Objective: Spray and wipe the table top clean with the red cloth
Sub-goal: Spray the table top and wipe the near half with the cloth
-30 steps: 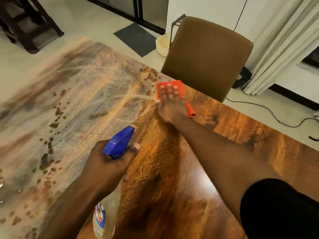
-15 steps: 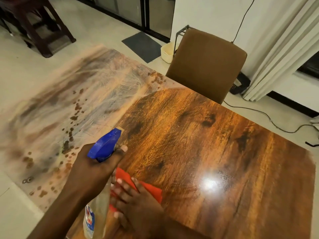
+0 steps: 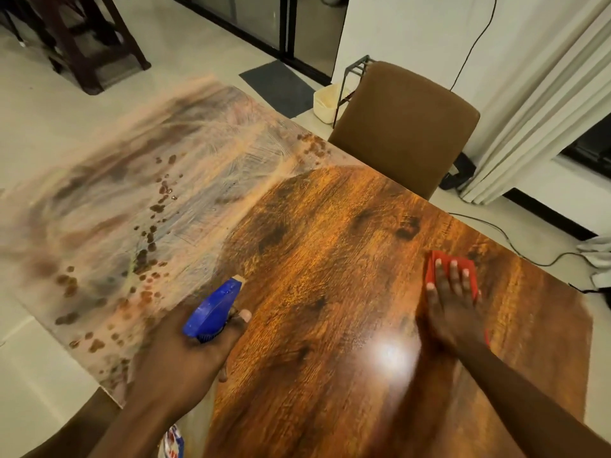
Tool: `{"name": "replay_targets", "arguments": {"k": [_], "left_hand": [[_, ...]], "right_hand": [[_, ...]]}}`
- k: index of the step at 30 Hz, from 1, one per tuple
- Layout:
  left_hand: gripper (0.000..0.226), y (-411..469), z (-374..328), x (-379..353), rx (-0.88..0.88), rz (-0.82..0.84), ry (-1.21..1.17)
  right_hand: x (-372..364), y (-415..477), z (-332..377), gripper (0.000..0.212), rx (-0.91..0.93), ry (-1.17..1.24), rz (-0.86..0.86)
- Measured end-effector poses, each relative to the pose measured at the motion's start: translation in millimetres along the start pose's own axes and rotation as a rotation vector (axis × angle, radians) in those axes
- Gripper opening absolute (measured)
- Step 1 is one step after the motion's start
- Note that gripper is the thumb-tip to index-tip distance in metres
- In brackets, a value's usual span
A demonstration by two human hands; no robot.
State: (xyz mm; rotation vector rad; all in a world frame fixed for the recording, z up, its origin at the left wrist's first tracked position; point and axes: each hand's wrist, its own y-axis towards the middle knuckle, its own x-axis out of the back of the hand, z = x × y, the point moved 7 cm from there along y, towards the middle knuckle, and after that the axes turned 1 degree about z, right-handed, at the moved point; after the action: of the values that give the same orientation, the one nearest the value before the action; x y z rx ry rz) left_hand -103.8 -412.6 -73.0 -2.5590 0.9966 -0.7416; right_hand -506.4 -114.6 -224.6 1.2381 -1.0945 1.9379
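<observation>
The wooden table top [image 3: 330,259] fills the view; its left half is hazy and streaked with brown droplets, its right half is glossy. My right hand [image 3: 453,305] lies flat with fingers spread on the red cloth [image 3: 431,269], pressing it to the table near the right side. My left hand [image 3: 185,361] grips a spray bottle whose blue trigger head [image 3: 211,309] points away over the table's middle. The bottle's body is mostly hidden under my hand; its label [image 3: 173,441] shows at the bottom.
A brown upholstered chair [image 3: 403,127] stands against the table's far edge. A black cable [image 3: 515,239] runs on the floor at the right by white curtains [image 3: 545,110]. A dark wooden stool [image 3: 82,34] and a grey mat [image 3: 277,87] are at the back.
My right hand has swept the red cloth from the far edge near the chair, back close to my left hand, then out to the table's right side. The left hand keeps holding the bottle.
</observation>
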Motion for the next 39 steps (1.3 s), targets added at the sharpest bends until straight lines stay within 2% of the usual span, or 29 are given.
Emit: {"name": "replay_targets", "arguments": {"k": [2, 4, 6, 7, 9, 13, 17, 22, 26, 29, 32, 33, 36, 38, 39], "left_hand": [[0.078, 0, 5, -1, 0.007, -0.020, -0.017], [0.076, 0, 9, -4, 0.022, -0.003, -0.033], [0.049, -3, 6, -6, -0.021, 0.002, 0.016], [0.037, -5, 5, -7, -0.034, -0.002, 0.021], [0.030, -12, 3, -5, -0.041, -0.018, 0.012], [0.033, -23, 6, 3, -0.061, -0.058, -0.028], [0.042, -42, 10, 10, -0.071, -0.088, -0.034], [0.028, -78, 6, 14, -0.114, -0.071, 0.020], [0.048, -124, 5, 12, -0.129, -0.053, 0.044], [0.039, -166, 6, 10, -0.138, -0.075, -0.013], [0.060, -207, 14, 5, -0.121, -0.087, -0.058], [0.059, -219, 17, 3, -0.124, -0.094, -0.064], [0.046, -255, 24, -4, -0.138, -0.116, -0.083], [0.038, -280, 30, -8, -0.132, -0.137, -0.074], [0.035, -291, 33, -8, -0.128, -0.143, -0.070]], "right_hand": [[12, 49, 19, 0.078, -0.058, 0.025, 0.017], [13, 82, 58, 0.072, -0.079, 0.043, 0.027], [6, 97, 111, 0.068, -0.054, 0.038, 0.042], [-1, 97, 140, 0.068, -0.011, 0.026, 0.052], [-20, 86, 201, 0.068, 0.128, -0.005, 0.096], [-65, 16, 292, 0.069, 0.421, -0.132, 0.143], [-114, -91, 321, 0.069, 0.665, -0.164, 0.231], [-154, -224, 287, 0.067, 0.843, -0.153, 0.265], [-159, -302, 212, 0.069, 0.902, -0.183, 0.134], [-154, -341, 139, 0.075, 0.815, -0.215, 0.076], [-144, -373, 69, 0.082, 0.716, -0.239, 0.089], [-140, -382, 49, 0.084, 0.684, -0.240, 0.040], [-146, -407, 4, 0.088, 0.520, -0.231, 0.169], [-147, -418, -12, 0.086, 0.442, -0.165, 0.162], [-147, -425, -13, 0.083, 0.466, -0.137, 0.126]]}}
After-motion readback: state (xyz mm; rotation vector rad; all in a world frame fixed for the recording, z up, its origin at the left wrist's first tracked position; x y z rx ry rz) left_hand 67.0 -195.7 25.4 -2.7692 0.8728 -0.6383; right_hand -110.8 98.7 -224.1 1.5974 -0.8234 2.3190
